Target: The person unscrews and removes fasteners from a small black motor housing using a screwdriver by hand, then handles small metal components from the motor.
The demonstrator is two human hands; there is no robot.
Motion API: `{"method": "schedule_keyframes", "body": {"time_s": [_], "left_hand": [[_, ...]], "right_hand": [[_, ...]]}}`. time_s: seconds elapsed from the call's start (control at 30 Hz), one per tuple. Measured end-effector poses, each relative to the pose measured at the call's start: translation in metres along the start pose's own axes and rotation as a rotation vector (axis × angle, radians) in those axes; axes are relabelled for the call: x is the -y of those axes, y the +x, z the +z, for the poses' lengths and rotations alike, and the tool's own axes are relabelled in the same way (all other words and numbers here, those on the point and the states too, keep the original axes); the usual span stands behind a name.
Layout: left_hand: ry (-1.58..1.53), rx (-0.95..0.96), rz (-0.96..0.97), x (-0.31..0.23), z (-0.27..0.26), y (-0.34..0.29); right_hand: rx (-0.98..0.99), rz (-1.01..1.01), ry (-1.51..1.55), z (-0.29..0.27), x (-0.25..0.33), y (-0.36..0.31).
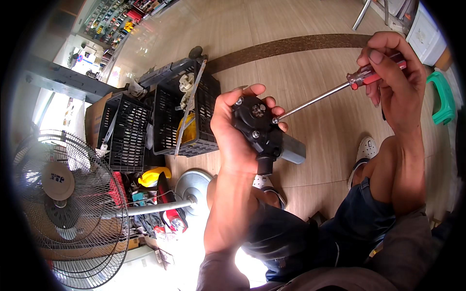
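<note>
My left hand point(230, 131) grips a small black motor unit point(259, 128) with a grey cylindrical body point(292, 149) sticking out to its right. Several silver screws show on its black face. My right hand point(394, 77) holds a screwdriver point(335, 92) by its red translucent handle, up and to the right of the motor. The long metal shaft slants down-left and its tip rests on a screw at the motor's right edge. My knees and dark shorts lie below both hands.
Black plastic crates point(167, 116) with parts stand on the tiled floor at left. A pedestal fan point(63, 203) lies tilted at lower left, its round base point(193, 185) near my left forearm. Tools and clutter sit beside it. A green stool point(441, 99) is at far right.
</note>
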State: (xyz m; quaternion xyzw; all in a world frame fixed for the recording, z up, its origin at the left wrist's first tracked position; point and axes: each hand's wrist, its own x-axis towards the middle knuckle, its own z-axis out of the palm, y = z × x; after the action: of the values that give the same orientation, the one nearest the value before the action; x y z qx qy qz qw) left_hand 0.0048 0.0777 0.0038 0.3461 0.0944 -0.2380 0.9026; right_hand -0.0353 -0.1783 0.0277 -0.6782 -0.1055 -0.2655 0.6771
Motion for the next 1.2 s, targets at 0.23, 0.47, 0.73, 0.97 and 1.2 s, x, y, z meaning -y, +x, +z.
{"method": "schedule_keyframes", "body": {"time_s": [0.23,0.47,0.73,0.97,1.2], "left_hand": [[-0.030,0.103,-0.017,-0.003,-0.012,0.003],[0.014,0.001,0.019,0.000,-0.003,-0.001],[0.038,0.065,0.034,0.002,-0.002,-0.001],[-0.037,0.093,0.024,-0.001,0.000,-0.003],[-0.040,0.098,0.024,-0.001,-0.001,-0.004]], "right_hand": [[-0.002,0.007,-0.013,0.000,0.001,0.001],[0.165,-0.099,-0.015,-0.002,0.005,-0.003],[0.264,-0.075,-0.024,-0.001,0.007,-0.003],[0.146,-0.047,0.022,-0.013,0.009,-0.002],[0.128,-0.035,0.032,-0.012,0.011,-0.003]]}}
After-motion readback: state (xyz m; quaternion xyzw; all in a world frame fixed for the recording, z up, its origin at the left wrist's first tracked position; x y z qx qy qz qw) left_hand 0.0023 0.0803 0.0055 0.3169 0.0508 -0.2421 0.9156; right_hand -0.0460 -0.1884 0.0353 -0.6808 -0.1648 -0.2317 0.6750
